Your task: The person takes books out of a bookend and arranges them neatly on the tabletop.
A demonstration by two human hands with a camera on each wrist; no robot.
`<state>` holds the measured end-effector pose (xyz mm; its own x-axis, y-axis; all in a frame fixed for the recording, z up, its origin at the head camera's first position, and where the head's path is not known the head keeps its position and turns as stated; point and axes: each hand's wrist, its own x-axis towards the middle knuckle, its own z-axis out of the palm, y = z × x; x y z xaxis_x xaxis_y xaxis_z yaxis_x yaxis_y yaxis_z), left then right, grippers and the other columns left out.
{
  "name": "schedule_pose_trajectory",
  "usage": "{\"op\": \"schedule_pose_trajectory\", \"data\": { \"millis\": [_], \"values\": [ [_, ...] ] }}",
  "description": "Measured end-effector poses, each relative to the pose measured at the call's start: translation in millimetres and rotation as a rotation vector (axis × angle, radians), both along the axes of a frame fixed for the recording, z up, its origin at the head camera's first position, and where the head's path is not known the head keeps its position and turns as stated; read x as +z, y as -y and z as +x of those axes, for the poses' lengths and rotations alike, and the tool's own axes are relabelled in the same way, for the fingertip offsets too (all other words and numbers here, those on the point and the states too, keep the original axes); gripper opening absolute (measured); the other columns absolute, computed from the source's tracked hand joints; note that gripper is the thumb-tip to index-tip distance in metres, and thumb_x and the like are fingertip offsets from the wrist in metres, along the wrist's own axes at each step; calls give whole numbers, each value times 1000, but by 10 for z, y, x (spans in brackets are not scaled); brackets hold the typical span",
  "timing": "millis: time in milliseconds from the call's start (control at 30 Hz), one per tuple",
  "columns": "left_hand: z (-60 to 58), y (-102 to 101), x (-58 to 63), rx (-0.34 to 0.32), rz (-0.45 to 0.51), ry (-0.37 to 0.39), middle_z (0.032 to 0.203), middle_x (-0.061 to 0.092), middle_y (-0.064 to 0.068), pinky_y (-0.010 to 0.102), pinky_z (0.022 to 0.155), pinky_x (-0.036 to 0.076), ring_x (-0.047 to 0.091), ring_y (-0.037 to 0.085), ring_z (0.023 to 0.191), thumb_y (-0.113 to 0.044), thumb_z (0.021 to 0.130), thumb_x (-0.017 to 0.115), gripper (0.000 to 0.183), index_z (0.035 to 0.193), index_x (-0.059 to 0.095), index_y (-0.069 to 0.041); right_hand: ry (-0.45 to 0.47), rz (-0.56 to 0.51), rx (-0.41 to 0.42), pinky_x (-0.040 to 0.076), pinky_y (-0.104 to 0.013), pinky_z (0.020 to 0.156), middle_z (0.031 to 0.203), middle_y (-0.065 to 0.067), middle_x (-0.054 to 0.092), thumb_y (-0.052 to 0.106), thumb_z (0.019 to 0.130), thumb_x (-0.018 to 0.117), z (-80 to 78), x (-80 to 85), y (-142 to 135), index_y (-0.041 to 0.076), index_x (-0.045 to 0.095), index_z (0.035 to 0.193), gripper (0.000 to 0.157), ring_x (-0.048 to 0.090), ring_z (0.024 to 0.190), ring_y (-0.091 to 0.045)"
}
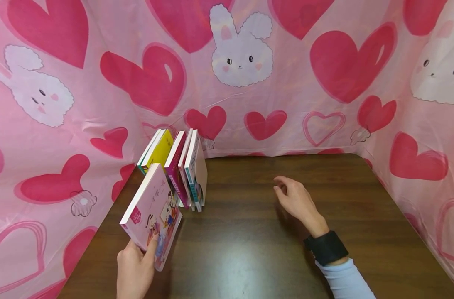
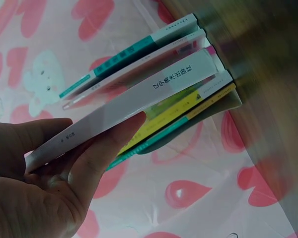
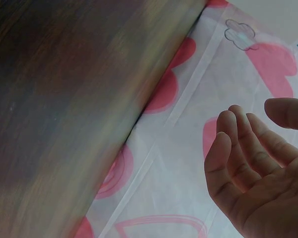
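A pink book (image 1: 155, 216) with cartoon figures on its cover is gripped by my left hand (image 1: 136, 265), thumb on the cover and fingers behind. The left wrist view shows its pale spine (image 2: 124, 106) between thumb and fingers. The book is upright and slightly tilted, in front of a row of standing books. In that row are a yellow book (image 1: 160, 150), a magenta-spined book (image 1: 177, 182) and a white-and-teal book (image 1: 197, 174). My right hand (image 1: 295, 199) hovers over the table with loosely bent fingers, holding nothing; its palm (image 3: 273, 198) shows in the right wrist view.
The dark wooden table (image 1: 249, 241) spreads to the right of the books. Pink cloth (image 1: 241, 99) with hearts and rabbits hangs along the back and both sides. A black band (image 1: 326, 248) is around my right wrist.
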<state>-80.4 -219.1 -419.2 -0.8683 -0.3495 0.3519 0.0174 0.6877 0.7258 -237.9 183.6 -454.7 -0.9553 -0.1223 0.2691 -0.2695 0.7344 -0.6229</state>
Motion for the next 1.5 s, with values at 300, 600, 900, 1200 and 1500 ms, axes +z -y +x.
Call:
{"op": "schedule_pose_trajectory", "data": {
  "millis": [300, 600, 900, 1200, 1500],
  "values": [
    [21, -66, 6, -25, 16, 9, 109, 72, 33, 59, 71, 61, 75, 48, 89, -8, 100, 72, 29, 120, 68, 12, -6, -2, -1, 53, -41, 72, 105, -7, 72, 19, 104, 65, 6, 16, -10, 3, 69, 131, 32, 63, 86, -23],
    [28, -128, 13, -50, 18, -20, 106, 74, 30, 51, 67, 62, 76, 43, 87, -6, 99, 73, 26, 118, 69, 11, -27, 7, 4, 53, -41, 71, 104, -8, 72, 19, 104, 65, -7, 51, -11, 3, 70, 130, 32, 63, 84, -22],
    [40, -184, 22, -87, 27, -38, 107, 75, 28, 53, 69, 62, 76, 41, 88, -5, 98, 73, 26, 119, 70, 9, -39, 7, 10, 52, -40, 70, 103, -7, 72, 19, 104, 65, -6, 60, -19, 4, 70, 129, 30, 63, 84, -21],
    [55, -263, 23, -121, 28, -58, 108, 76, 25, 39, 70, 62, 75, 34, 91, -1, 97, 73, 25, 120, 70, 9, -33, -4, 12, 53, -40, 70, 105, -8, 72, 19, 104, 65, 2, 44, -20, 5, 70, 129, 29, 63, 85, -22],
    [47, -325, 39, -153, 36, -45, 109, 76, 23, 51, 76, 62, 75, 35, 95, -1, 97, 72, 25, 121, 70, 7, -45, -5, 13, 55, -43, 73, 105, -8, 72, 18, 103, 67, 24, 22, 7, 4, 70, 128, 29, 65, 87, -23]
  ]
}}
